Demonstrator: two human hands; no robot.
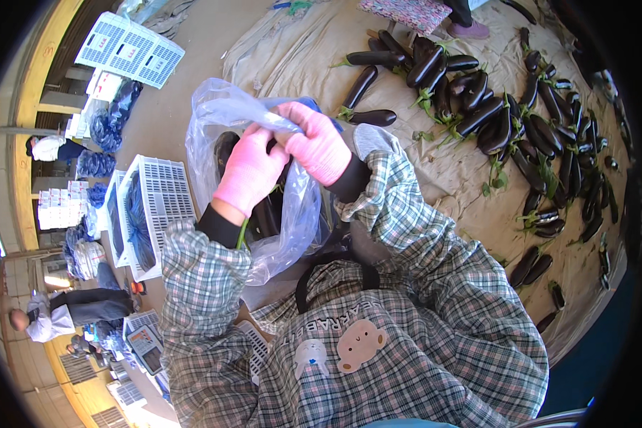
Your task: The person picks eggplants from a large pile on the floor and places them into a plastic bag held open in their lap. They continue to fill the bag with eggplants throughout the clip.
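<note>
A clear plastic bag (305,200) stands before me with its mouth spread wide. Dark purple eggplants (267,216) show inside it, partly hidden by my hands. My left hand (251,170), in a pink knit glove, pinches the bag's film near the far rim. Close beside it, my right hand (318,143), gloved the same way, grips a gathered strip of that rim between thumb and fingers. The fingertips of both hands nearly meet. A green stem (242,234) pokes up by my left wrist.
A large spread of eggplants (495,125) lies on a beige ground sheet (433,176) to the right. White plastic crates (163,214) stand at left, one lined with dark plastic. Another crate (130,49) is farther off. People (85,310) are at far left; a patterned seat (406,15) is at top.
</note>
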